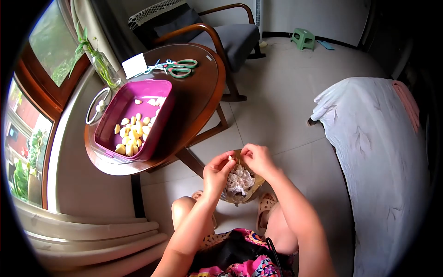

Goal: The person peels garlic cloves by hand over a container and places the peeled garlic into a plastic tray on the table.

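Observation:
Between the thumb and fingers of my left hand (pixel 215 171) is a small pale garlic clove (pixel 231 158). My right hand (pixel 258 159) is close beside it, fingertips pinched together; what they hold, if anything, is too small to make out. Both hands are over a bin (pixel 259 182) with a brownish liner, which stands on the floor between my feet. Papery white garlic skins (pixel 240 179) are heaped inside it. Up on the table to the left, a purple plastic box (pixel 159 117) contains several peeled garlic cloves (pixel 133 134).
The oval wooden table (pixel 203 99) also carries green-handled scissors (pixel 182 69), a white card (pixel 134 66), a glass vase (pixel 105 69) with a plant and a white ring-shaped object (pixel 98 106). Behind are an armchair (pixel 235 41) and a green stool (pixel 302 39). White cloth (pixel 369 152) covers something at right.

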`<act>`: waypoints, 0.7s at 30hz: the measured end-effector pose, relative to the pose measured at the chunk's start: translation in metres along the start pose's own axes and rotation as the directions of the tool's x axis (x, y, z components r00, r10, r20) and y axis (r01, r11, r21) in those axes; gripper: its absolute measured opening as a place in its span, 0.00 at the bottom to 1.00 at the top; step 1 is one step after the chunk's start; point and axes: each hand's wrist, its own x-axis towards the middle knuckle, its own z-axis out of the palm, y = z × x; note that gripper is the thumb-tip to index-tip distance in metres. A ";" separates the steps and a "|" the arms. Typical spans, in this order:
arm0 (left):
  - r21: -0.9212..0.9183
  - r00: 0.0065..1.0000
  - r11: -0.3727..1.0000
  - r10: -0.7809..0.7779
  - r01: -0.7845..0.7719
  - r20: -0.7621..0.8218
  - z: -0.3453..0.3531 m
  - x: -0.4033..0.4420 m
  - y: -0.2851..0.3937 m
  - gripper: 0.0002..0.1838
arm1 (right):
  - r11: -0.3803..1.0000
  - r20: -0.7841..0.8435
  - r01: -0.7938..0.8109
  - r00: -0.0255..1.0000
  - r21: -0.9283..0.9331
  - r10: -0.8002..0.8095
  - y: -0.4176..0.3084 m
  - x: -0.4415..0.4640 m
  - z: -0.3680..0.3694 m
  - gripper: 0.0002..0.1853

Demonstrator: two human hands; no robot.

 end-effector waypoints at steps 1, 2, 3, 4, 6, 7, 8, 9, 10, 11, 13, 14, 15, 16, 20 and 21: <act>0.037 1.000 0.999 0.009 -0.009 0.007 0.000 -0.001 -0.001 0.14 | 0.986 -0.052 -0.015 0.998 0.164 0.024 -0.011 -0.005 -0.006 0.05; 0.091 0.999 0.995 0.044 -0.044 -0.006 -0.001 -0.001 -0.003 0.14 | 0.965 -0.051 0.001 0.999 0.261 0.012 -0.021 -0.010 -0.012 0.06; 0.123 0.997 0.989 0.078 -0.077 -0.007 0.000 -0.001 -0.002 0.14 | 0.942 -0.028 -0.004 1.000 0.336 0.014 -0.024 -0.014 -0.014 0.07; 0.155 0.994 0.982 0.111 -0.109 -0.008 0.001 -0.003 0.000 0.14 | 0.912 -0.004 -0.011 1.000 0.410 0.013 -0.026 -0.018 -0.014 0.08; 0.248 0.981 0.950 0.194 -0.189 0.007 0.002 -0.004 -0.001 0.14 | 0.856 -0.001 0.001 1.000 0.517 -0.001 -0.025 -0.025 -0.010 0.09; 0.306 0.970 0.922 0.242 -0.239 0.026 0.002 -0.003 -0.003 0.13 | 0.852 0.000 -0.001 1.000 0.523 0.002 -0.026 -0.027 -0.009 0.08; 0.361 0.956 0.887 0.290 -0.288 0.050 0.003 -0.003 -0.004 0.13 | 0.848 0.000 -0.002 1.000 0.530 0.003 -0.028 -0.028 -0.008 0.08; 0.389 0.951 0.871 0.304 -0.299 0.051 0.004 -0.004 -0.003 0.13 | 0.844 -0.001 -0.002 1.000 0.536 0.003 -0.030 -0.029 -0.008 0.08; 0.417 0.947 0.855 0.318 -0.310 0.051 0.006 -0.005 0.000 0.13 | 0.844 -0.014 0.001 1.000 0.537 0.007 -0.028 -0.029 -0.005 0.07; 0.445 0.942 0.837 0.333 -0.320 0.051 0.006 -0.006 0.002 0.13 | 0.846 -0.005 -0.011 1.000 0.533 0.016 -0.030 -0.030 -0.005 0.07; 0.498 0.927 0.793 0.368 -0.352 0.069 0.006 -0.008 0.003 0.13 | 0.851 0.016 -0.036 0.999 0.523 0.033 -0.034 -0.032 -0.006 0.07; 0.523 0.920 0.769 0.385 -0.367 0.079 0.006 -0.008 0.003 0.13 | 0.852 0.018 -0.035 0.999 0.523 0.030 -0.034 -0.032 -0.006 0.07; 0.533 0.913 0.756 0.400 -0.381 0.086 0.006 -0.009 0.003 0.13 | 0.852 0.021 -0.035 0.999 0.522 0.028 -0.033 -0.031 -0.006 0.06; 0.542 0.906 0.742 0.413 -0.394 0.093 0.007 -0.009 0.003 0.13 | 0.852 0.024 -0.035 0.999 0.522 0.027 -0.032 -0.031 -0.006 0.06; 0.557 0.889 0.714 0.446 -0.424 0.105 0.006 -0.009 0.000 0.13 | 0.851 0.010 -0.028 1.000 0.524 0.027 -0.030 -0.031 -0.004 0.06; 0.567 0.887 0.705 0.450 -0.426 0.106 0.006 -0.009 0.000 0.13 | 0.853 -0.001 -0.014 1.000 0.521 0.018 -0.027 -0.030 -0.002 0.06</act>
